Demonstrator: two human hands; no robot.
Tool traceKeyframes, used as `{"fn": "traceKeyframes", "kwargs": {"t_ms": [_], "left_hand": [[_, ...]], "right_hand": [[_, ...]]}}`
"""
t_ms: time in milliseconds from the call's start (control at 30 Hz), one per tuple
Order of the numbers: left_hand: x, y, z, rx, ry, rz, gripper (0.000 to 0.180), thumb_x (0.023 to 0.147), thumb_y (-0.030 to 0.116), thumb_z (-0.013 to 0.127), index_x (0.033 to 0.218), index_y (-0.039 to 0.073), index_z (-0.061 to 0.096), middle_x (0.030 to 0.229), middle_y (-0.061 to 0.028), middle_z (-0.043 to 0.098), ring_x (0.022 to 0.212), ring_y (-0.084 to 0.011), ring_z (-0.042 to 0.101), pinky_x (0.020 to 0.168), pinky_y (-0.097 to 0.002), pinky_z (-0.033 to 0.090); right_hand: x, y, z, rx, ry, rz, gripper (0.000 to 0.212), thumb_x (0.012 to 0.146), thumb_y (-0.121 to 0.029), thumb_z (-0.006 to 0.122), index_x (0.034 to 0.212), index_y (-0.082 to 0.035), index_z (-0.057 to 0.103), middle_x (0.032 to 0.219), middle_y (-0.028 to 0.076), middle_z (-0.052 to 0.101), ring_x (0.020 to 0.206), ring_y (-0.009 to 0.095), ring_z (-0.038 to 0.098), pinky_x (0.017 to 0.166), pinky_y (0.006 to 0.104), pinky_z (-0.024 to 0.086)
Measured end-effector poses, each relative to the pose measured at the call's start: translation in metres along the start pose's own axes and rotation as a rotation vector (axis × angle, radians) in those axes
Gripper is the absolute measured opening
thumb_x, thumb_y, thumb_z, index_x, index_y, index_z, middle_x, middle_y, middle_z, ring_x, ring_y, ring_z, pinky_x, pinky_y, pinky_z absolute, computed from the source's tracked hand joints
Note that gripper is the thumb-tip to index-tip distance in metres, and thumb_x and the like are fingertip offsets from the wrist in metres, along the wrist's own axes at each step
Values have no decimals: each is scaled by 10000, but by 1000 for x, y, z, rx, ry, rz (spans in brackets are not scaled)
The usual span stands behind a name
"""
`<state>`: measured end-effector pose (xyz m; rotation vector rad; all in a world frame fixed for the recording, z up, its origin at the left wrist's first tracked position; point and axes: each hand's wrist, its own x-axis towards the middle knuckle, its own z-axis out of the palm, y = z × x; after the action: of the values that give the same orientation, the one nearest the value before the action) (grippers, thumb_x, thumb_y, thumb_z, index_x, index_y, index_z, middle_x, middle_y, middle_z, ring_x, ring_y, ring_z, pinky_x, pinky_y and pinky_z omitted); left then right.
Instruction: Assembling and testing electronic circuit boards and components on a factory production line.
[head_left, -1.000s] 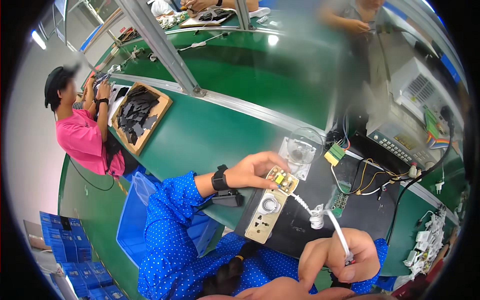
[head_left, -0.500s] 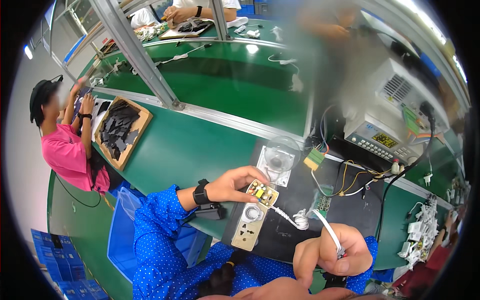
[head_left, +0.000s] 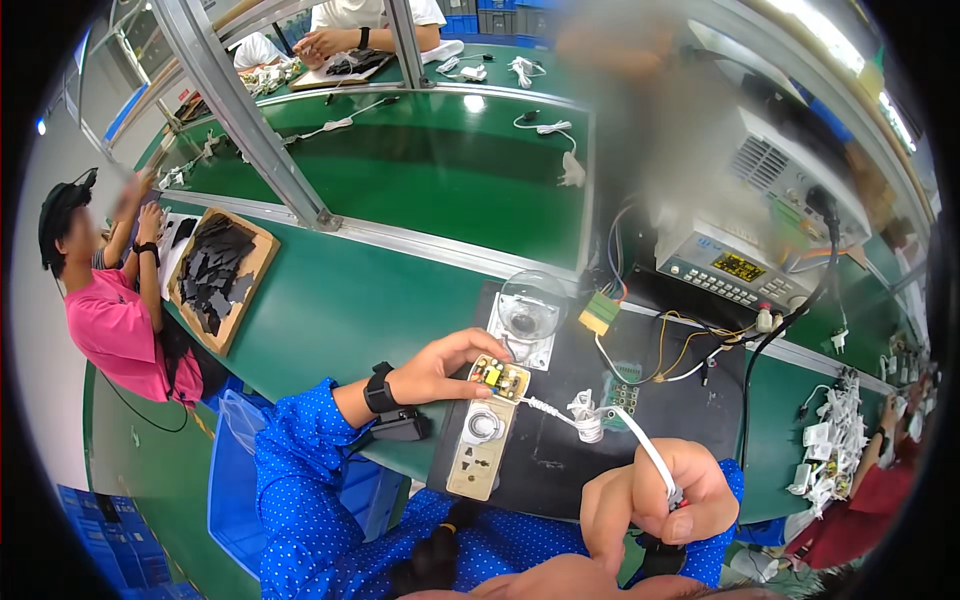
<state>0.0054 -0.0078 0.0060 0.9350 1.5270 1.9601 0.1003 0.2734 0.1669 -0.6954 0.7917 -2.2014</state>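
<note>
My left hand (head_left: 440, 368) grips a small circuit board (head_left: 500, 379) with yellow and dark parts by its edges, thumb in front and fingers behind. The board is above a beige socket strip (head_left: 474, 462). From the board a white cable (head_left: 588, 414) with a bundled coil runs over the black mat to my right hand (head_left: 662, 500). There my fingers are closed round the cable's end, and a small reddish-grey tip shows between them. Just beyond my left hand, a clear dome (head_left: 533, 300) stands over a white base.
Behind the mat stands a bench instrument (head_left: 730, 265) with a lit display. A green-yellow connector block (head_left: 599, 312) and loose wires lie before it. White adapters (head_left: 825, 440) pile up at the right. A tray of black pieces (head_left: 220, 275) and a co-worker in pink (head_left: 125, 335) are at the left.
The whole view has shifted, so the bench and both hands appear slightly farther left. Both hands keep the same grip on board and cable.
</note>
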Motion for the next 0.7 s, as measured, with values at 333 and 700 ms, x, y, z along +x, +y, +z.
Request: {"fn": "traceKeyframes", "kwargs": {"t_ms": [333,700], "left_hand": [[3,7,-5,-25,-18,-81,556,796,-36,701,1296,23,464,1268,-84,465,1234,-195,453,1056,-353,348],[1,16,1,381,-160,12,591,793,78,748,1324,58,489,1233,-81,501,1176,-207,469,1017,-334,364]], "right_hand": [[2,-3,-9,-253,-60,-344,158,860,-172,584,836,-27,527,823,199,674,781,283,586,665,373,460],[-36,-2,-69,-925,710,-31,226,896,-93,590,1098,-11,649,835,26,498,777,108,527,668,228,438]]}}
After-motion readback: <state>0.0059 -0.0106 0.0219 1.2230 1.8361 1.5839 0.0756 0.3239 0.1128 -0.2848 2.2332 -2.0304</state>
